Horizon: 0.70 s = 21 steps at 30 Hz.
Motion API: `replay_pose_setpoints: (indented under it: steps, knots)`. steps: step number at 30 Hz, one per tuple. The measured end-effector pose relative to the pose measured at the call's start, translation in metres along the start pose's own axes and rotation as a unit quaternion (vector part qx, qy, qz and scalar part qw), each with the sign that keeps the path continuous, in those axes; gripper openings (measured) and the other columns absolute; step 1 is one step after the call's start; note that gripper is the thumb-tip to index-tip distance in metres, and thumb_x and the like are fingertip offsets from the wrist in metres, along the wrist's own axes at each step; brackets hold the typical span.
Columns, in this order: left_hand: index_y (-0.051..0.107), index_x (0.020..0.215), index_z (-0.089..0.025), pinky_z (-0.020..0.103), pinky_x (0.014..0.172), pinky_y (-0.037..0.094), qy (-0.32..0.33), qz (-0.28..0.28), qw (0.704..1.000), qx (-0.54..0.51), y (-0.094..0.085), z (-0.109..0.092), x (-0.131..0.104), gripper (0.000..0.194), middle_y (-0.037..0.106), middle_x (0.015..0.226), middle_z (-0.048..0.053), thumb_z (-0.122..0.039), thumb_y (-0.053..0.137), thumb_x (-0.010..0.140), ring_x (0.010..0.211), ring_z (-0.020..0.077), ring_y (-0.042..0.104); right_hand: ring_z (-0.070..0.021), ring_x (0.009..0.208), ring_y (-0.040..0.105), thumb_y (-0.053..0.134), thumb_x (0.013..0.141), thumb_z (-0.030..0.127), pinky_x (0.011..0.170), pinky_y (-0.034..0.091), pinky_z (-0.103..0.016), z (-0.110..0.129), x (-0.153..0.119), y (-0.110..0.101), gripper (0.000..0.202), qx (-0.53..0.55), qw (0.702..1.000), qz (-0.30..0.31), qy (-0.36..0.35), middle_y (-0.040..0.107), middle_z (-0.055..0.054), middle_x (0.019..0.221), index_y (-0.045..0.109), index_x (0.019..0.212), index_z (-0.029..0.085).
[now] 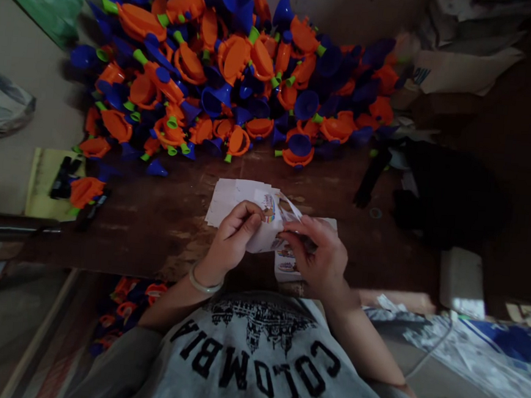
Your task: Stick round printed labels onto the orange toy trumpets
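My left hand (pixel 236 238) is closed, thumb against fingers, on the left edge of a small white label sheet (pixel 262 240) with a colourful printed logo. On the sheet's other side, my right hand (pixel 320 251) pinches its right part, where a flap of paper stands up at an angle. Whether that flap is a separate label being lifted, I cannot tell. Behind my left hand lies a stack of white paper sheets (pixel 223 200) on the table. More printed label sheets (pixel 287 269) lie under my right hand, partly covered by it.
Orange and blue toy trumpets (pixel 235 58) with green mouthpieces are heaped along the back of the brown table (pixel 152 239). One orange toy piece (pixel 86 192) lies at left beside black objects on a yellow pad (pixel 41 178). A black bag-like item (pixel 449 195) sits at right.
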<state>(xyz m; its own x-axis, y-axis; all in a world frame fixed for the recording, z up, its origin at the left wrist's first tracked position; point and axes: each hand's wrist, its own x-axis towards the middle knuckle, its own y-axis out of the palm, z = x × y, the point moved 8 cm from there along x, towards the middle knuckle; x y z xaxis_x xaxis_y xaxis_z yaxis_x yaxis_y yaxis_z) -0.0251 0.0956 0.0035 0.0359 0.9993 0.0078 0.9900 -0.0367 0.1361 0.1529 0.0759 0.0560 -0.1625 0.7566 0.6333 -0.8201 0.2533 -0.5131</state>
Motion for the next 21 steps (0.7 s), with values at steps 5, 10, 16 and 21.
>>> replay_pose_setpoints:
  steps: [5, 10, 16, 21]
  knots:
    - [0.062, 0.09, -0.022, 0.025, 0.062, 0.039, -0.046, 0.003, 0.999, -0.005, -0.009, 0.006, 0.008, 0.039, 0.055, 0.077, -0.002, -0.058, 0.077, 0.09, 0.067, 0.0131, 0.046, -0.0178, 0.09, 0.075, 0.071, 0.094, 0.007, 0.08, 0.064, -0.034, 0.021, -0.004, -0.002, 0.031, 0.015, 0.996, -0.002, -0.093, 0.081, 0.0, 0.092, 0.071, 0.118, 0.028]
    - [0.055, 0.109, -0.025, 0.025, 0.068, 0.048, -0.024, 0.076, 0.981, 0.179, -0.052, 0.02, 0.056, 0.028, 0.068, 0.093, -0.001, -0.041, 0.071, 0.093, 0.076, 0.0147, 0.061, -0.0169, 0.097, 0.071, 0.064, 0.102, 0.013, 0.085, 0.062, -0.034, 0.059, -0.026, 0.011, 0.025, 0.188, 0.946, 0.14, -0.225, 0.08, -0.001, 0.095, 0.07, 0.125, 0.023]
    - [0.067, 0.107, -0.021, 0.037, 0.09, 0.055, 0.006, 0.136, 0.926, 0.353, -0.064, 0.051, 0.085, 0.023, 0.072, 0.101, 0.004, -0.022, 0.075, 0.085, 0.094, 0.0211, 0.067, -0.0156, 0.084, 0.07, 0.07, 0.099, 0.013, 0.07, 0.058, -0.028, 0.033, -0.033, 0.029, 0.021, 0.172, 0.971, 0.153, -0.065, 0.077, -0.001, 0.09, 0.069, 0.117, 0.024]
    - [0.069, 0.11, -0.02, 0.049, 0.115, 0.048, 0.049, 0.045, 0.897, 0.436, -0.068, 0.038, 0.12, 0.017, 0.067, 0.126, 0.012, -0.022, 0.069, 0.093, 0.126, 0.0298, 0.061, -0.0181, 0.083, 0.071, 0.066, 0.098, 0.007, 0.075, 0.061, -0.031, 0.025, -0.023, 0.028, 0.059, 0.196, 0.973, 0.117, -0.042, 0.079, 0.002, 0.089, 0.052, 0.15, 0.03]
